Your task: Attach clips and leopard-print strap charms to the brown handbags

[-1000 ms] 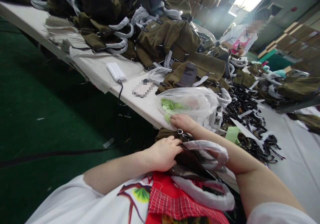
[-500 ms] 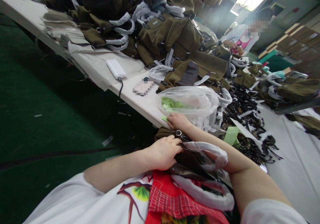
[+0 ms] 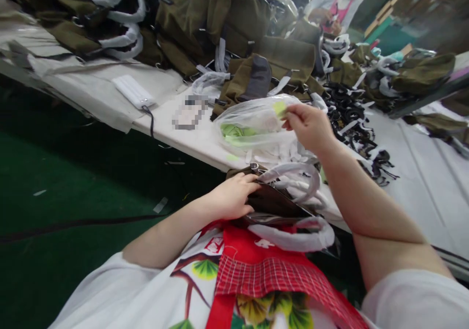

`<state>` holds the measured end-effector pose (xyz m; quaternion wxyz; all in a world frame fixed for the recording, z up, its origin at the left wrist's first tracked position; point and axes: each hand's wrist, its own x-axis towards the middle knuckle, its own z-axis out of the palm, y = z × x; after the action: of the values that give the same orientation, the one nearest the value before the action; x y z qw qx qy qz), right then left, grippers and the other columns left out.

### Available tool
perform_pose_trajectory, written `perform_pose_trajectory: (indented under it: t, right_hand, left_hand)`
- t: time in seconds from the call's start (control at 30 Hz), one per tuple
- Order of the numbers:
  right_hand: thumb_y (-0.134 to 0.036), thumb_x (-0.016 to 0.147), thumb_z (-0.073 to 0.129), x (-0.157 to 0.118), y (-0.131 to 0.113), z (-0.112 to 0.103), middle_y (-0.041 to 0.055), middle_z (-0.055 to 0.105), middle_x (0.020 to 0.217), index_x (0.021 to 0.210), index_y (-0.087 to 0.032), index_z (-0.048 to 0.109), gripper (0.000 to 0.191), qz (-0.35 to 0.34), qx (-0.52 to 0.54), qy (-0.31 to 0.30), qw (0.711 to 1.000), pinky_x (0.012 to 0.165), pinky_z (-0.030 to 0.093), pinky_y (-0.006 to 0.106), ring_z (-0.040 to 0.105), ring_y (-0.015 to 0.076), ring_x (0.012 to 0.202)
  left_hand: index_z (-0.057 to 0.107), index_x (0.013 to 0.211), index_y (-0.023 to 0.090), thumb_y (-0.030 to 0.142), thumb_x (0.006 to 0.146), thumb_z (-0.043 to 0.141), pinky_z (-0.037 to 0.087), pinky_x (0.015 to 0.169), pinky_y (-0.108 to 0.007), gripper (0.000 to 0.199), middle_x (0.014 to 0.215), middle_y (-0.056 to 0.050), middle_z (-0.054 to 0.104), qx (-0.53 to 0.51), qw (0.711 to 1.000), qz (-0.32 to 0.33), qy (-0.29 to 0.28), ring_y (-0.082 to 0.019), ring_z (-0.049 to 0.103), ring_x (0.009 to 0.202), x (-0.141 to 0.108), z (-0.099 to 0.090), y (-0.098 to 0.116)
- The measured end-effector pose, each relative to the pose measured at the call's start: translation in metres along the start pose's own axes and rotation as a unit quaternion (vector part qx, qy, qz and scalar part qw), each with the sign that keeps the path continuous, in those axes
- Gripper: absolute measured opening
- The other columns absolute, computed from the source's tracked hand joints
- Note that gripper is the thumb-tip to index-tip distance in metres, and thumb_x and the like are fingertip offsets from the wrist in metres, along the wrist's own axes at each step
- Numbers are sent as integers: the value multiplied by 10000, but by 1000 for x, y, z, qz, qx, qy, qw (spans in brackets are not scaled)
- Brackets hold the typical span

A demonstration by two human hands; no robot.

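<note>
A brown bag (image 3: 274, 199) with white-wrapped handles rests against my body at the table's edge. My left hand (image 3: 234, 197) grips its upper rim, fingers bent over the edge near a metal ring. Raised over the table, my right hand (image 3: 308, 126) pinches a small yellow-green slip (image 3: 279, 108) between thumb and fingertips. Just under and left of it lies a clear plastic bag (image 3: 249, 123) with green pieces (image 3: 236, 132) inside.
Olive bags (image 3: 205, 21) are piled along the far side of the white table (image 3: 205, 148). A phone (image 3: 188, 114), a white power strip (image 3: 134, 92) and black straps (image 3: 351, 109) lie on it. A person (image 3: 337, 6) stands beyond.
My right hand has risen from the table edge beside the brown bag and moved right, over the plastic bag, with the slip. My left hand stays on the bag. The view has shifted.
</note>
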<state>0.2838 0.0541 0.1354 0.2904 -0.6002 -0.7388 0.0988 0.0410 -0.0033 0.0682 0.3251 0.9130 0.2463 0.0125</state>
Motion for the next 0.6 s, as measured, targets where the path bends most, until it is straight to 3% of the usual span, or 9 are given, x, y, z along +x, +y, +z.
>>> perform_pose_trajectory:
  t: [0.1,0.17,0.27,0.33,0.43,0.6]
  right_hand:
    - [-312,977,454,-47,-34,-46,12,696,832,1117,-225,671,272,18,73,65,995,667,533,277,662,130,692]
    - [-307,956,508,-82,-56,-47,14,718,852,1065,-253,696,224,21,70,-17,997,669,546,277,676,140,707]
    - [-221,920,548,-117,-63,-17,31,753,932,1003,-248,729,202,14,-19,-239,971,771,548,299,706,181,838]
    - [-168,909,534,-128,-55,8,71,756,959,984,-208,738,221,23,-119,-331,936,786,540,330,712,226,878]
    - [-144,918,499,-136,-47,34,125,746,936,992,-153,727,241,15,-219,-376,900,693,535,342,719,268,831]
    - [-153,950,461,-140,-51,60,163,737,983,1163,-121,672,301,-18,-223,-346,911,650,531,322,723,266,827]
  left_hand:
    - [585,1310,218,313,771,709,393,1123,-398,561,1487,-99,453,-11,1000,10,3,-286,471,1317,10,1,-7]
    - [583,1309,208,300,770,702,395,1125,-392,560,1487,-107,446,-13,1000,22,8,-284,466,1326,14,3,-10]
    - [566,1327,195,280,755,701,377,1146,-390,594,1491,-114,437,-7,999,37,9,-289,436,1357,15,5,-10]
    - [544,1357,193,252,758,681,362,1159,-378,617,1499,-112,427,-2,999,42,4,-280,423,1372,13,5,-10]
    - [532,1374,206,200,764,643,352,1170,-374,621,1503,-100,428,3,999,39,-5,-263,431,1370,10,2,-8]
    - [535,1367,182,184,754,630,345,1184,-384,620,1502,-106,435,21,999,42,-8,-272,419,1381,8,1,-4]
